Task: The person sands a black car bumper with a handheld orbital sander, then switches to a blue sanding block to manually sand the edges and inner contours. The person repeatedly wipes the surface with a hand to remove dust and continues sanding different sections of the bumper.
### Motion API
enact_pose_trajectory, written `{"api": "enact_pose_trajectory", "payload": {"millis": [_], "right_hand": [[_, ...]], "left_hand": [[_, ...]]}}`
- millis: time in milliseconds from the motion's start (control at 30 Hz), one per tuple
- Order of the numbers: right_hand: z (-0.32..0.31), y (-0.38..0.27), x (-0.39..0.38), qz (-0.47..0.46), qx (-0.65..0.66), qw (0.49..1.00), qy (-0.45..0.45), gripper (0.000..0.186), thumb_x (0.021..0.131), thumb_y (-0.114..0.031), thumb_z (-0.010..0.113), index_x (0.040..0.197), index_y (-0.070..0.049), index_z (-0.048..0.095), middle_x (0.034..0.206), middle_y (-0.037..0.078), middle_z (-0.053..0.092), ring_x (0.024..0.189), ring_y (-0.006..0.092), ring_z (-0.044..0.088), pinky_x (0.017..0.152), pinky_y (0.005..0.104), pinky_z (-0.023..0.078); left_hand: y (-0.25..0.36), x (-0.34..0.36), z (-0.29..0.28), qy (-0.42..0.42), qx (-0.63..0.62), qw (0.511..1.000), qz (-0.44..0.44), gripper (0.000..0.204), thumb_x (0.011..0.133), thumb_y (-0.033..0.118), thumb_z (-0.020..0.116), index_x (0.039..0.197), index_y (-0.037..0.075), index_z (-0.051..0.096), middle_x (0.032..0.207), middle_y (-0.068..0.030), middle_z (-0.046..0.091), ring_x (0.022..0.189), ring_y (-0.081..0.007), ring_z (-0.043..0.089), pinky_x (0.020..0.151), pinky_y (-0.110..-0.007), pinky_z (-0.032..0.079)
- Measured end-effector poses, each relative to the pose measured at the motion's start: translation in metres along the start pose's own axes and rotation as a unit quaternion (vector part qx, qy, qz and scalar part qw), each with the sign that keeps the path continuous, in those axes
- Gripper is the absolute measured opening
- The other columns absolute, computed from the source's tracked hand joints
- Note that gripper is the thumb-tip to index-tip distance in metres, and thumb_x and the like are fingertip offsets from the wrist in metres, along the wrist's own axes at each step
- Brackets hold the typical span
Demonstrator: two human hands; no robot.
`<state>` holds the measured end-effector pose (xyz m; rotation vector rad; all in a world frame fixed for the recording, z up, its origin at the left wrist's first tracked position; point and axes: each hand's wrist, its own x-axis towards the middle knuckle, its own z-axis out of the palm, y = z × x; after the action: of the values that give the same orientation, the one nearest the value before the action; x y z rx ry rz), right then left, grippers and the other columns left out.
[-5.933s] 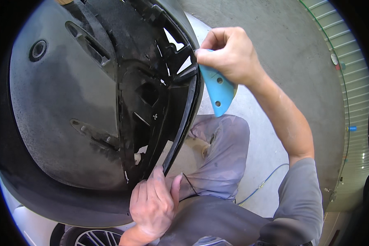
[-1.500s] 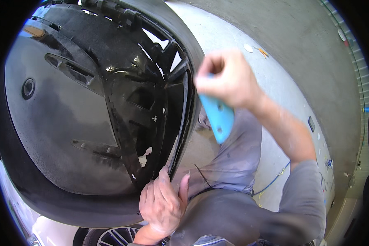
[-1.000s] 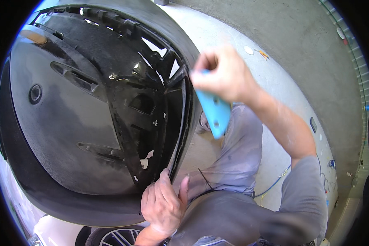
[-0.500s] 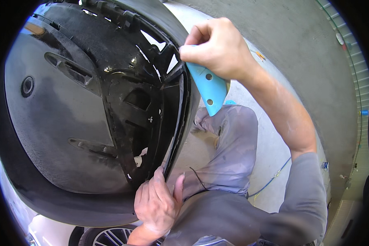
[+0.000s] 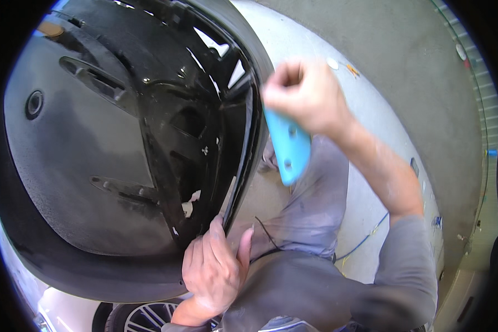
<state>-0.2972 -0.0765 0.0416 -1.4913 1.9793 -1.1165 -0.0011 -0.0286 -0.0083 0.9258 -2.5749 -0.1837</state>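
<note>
Concrete floor [image 5: 426, 94] open | left hand [image 5: 213, 268] grips bumper [image 5: 94, 182] edge | right hand [image 5: 307, 97] holds blue tool [image 5: 288, 146]

Both hands up, one low and one high

The left hand [image 5: 213, 268] sits low, fingers curled and thumb spread out to the side. The right hand [image 5: 304, 94] is raised in a closed fist grip, blurred, its bare forearm sloping down to a grey-sleeved, bent elbow.

a car workshop or garage: a black car bumper [image 5: 122, 166] stands on a concrete floor [image 5: 415, 83], with an alloy wheel [image 5: 144, 318] and corrugated roller door [image 5: 489, 110].
</note>
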Motion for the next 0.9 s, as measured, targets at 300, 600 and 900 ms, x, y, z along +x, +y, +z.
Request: {"api": "enact_pose_trajectory", "payload": {"millis": [300,600,900], "right_hand": [[0.078,0.003,-0.116,0.114,0.103,0.988,-0.023,0.022,0.075,-0.016,0.081,0.077,0.003,0.07,0.07,0.006,0.07,0.065,0.009,0.064,0.059,0.0268,0.052],[0.108,0.014,-0.162,0.137,0.142,0.98,0.008,0.015,0.076,-0.009,0.078,0.075,0.002,0.068,0.069,0.005,0.069,0.065,0.008,0.063,0.058,0.0258,0.051],[0.127,-0.002,-0.176,0.148,0.155,0.976,0.031,0.022,0.074,-0.016,0.08,0.07,0.003,0.071,0.065,0.01,0.071,0.058,0.0129,0.066,0.055,0.0289,0.052]], "left_hand": [[0.004,-0.01,0.002,-0.064,-0.054,0.996,0.007,0.058,0.095,0.018,0.067,0.137,-0.018,0.05,0.091,-0.0178,0.065,0.073,-0.0284,0.064,0.072,-0.037,0.054],[-0.001,-0.018,-0.024,-0.104,0.022,0.989,0.098,0.044,0.093,0.005,0.058,0.131,-0.017,0.057,0.108,-0.0213,0.07,0.095,-0.0305,0.07,0.1,-0.05,0.052],[-0.028,-0.043,-0.04,-0.015,0.089,0.991,0.103,0.015,0.091,0.011,0.068,0.104,0.005,0.07,0.098,-0.0038,0.076,0.091,-0.0168,0.07,0.107,-0.036,0.041]]}}
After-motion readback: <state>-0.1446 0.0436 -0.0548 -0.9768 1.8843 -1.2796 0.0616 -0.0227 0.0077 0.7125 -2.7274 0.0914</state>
